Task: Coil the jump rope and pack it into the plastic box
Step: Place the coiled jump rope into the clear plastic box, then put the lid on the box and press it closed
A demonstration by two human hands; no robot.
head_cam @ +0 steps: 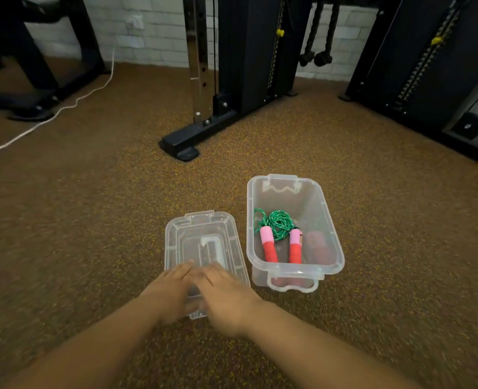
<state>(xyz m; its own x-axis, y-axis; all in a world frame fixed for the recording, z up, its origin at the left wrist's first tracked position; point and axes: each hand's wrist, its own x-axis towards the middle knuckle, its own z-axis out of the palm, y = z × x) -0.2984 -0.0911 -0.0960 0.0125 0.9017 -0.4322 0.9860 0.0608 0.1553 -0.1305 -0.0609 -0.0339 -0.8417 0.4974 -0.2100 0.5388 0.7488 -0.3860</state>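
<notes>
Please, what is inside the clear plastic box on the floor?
Inside the box lies the jump rope: a green coiled cord with two pink-and-red handles pointing toward the near wall. Beside them is a dull reddish shape, blurred through the plastic; what it is cannot be told.

Both forearms reach forward from the bottom edge and converge toward the middle. The left hand [173,290] lies palm down, its fingers [183,269] straight and pointing ahead and slightly inward. The right hand [226,296] sits just beside it, also palm down, fingers [215,272] extended and angled toward the left hand's fingers; the two sets of fingertips nearly meet. Both hands are motion-blurred, and neither curls round anything.
</notes>
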